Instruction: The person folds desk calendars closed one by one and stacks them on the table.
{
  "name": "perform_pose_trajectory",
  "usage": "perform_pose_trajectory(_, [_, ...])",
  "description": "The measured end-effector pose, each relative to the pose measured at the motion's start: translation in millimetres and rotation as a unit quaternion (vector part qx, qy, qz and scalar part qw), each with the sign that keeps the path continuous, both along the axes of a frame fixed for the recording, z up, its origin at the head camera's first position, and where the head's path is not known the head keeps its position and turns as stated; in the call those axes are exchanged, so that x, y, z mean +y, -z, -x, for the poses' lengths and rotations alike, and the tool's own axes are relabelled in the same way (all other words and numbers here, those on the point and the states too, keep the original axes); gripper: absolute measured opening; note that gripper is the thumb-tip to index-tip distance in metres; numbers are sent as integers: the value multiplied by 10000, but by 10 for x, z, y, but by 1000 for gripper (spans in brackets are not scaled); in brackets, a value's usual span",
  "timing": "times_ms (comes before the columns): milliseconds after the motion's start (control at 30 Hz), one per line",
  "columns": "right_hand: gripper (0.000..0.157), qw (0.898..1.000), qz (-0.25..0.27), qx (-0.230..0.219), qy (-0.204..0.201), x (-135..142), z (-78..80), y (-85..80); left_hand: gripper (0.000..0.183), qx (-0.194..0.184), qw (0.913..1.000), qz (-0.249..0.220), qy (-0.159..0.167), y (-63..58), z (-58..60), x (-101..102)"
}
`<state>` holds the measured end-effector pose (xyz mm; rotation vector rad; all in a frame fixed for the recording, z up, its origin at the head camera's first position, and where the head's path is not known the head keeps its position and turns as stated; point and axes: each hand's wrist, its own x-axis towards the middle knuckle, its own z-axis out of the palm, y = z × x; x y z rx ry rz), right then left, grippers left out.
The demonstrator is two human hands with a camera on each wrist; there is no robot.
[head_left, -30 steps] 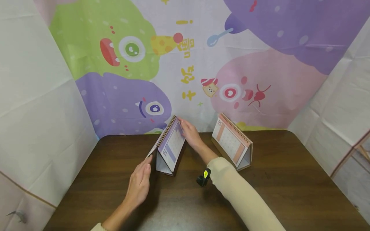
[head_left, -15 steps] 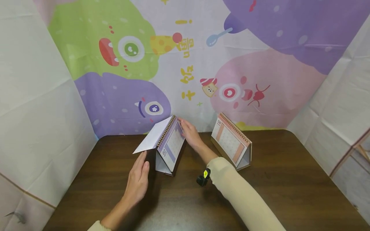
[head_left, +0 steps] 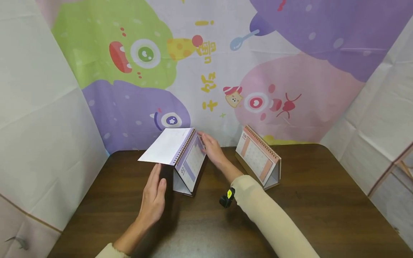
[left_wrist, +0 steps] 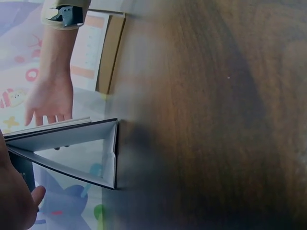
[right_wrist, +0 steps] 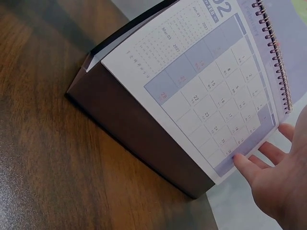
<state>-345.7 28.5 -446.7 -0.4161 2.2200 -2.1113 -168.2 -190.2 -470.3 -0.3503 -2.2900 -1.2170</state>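
Note:
A purple desk calendar (head_left: 195,154) with a spiral top stands as a tent left of centre, its "02" page facing right. On its left side, a white page (head_left: 166,145) is lifted out from the spiral, almost level. My left hand (head_left: 153,197) has straight fingers, their tips touching the lifted page's near edge from below; the left wrist view shows just part of this hand. At the calendar's far side edge, the extended fingers (right_wrist: 245,167) of my right hand (head_left: 212,150) touch the page edge. Several of those fingertips are hidden behind the calendar.
An orange desk calendar (head_left: 258,157) marked "08" stands to the right on the dark wooden table (head_left: 309,215). Behind the table hangs a cartoon-printed cloth (head_left: 274,79), with white cloth at both sides. A small black device (head_left: 227,199) sits on my right wrist.
The page on the purple calendar's left side has swung up and outward to the left. My left hand has risen slightly with it. The right hand has stayed in place.

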Motion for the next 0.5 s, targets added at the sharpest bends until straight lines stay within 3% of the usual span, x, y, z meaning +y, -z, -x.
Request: perform_pose_trajectory(500, [56,9999,-47,-69,-65,-2,8,43,56,536,9984,2,175,-52,26,25])
